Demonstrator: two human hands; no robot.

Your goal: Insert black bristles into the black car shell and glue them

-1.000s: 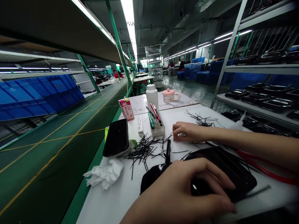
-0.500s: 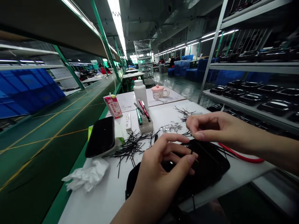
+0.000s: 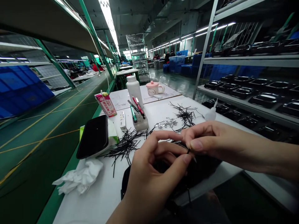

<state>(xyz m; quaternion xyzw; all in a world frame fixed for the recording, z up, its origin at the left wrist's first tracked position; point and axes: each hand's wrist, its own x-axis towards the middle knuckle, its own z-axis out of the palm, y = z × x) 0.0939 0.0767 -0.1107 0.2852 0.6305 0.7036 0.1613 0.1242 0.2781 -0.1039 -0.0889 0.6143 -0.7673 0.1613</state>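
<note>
My left hand [image 3: 154, 174] holds a thin black strip [image 3: 188, 151] between thumb and fingers. A length of black strip also hangs below this hand. My right hand [image 3: 210, 137] is closed in a pinch at the upper end of the strip, its fingertips meeting those of the left hand; anything small between them is hidden. Beneath both hands lies a dark glossy panel [image 3: 205, 166], largely covered by them. Beyond the hands are a heap of black strips [image 3: 126, 144], a second heap [image 3: 185, 113] and a scatter of small silvery pieces [image 3: 167, 123].
A phone [image 3: 93, 135], crumpled tissue [image 3: 80, 177] and pen holder [image 3: 141, 123] occupy the table's left side. Farther back stand a white bottle [image 3: 134, 90] and a pink-lidded mug [image 3: 153, 89]. A nozzle bottle [image 3: 211, 114] is near my right hand. A rack [image 3: 247, 62] holds glossy black parts.
My right hand has moved left and down to meet the strip at my left fingertips. The view has shifted, bringing the nozzle bottle into sight; the red curved thing is now hidden.
</note>
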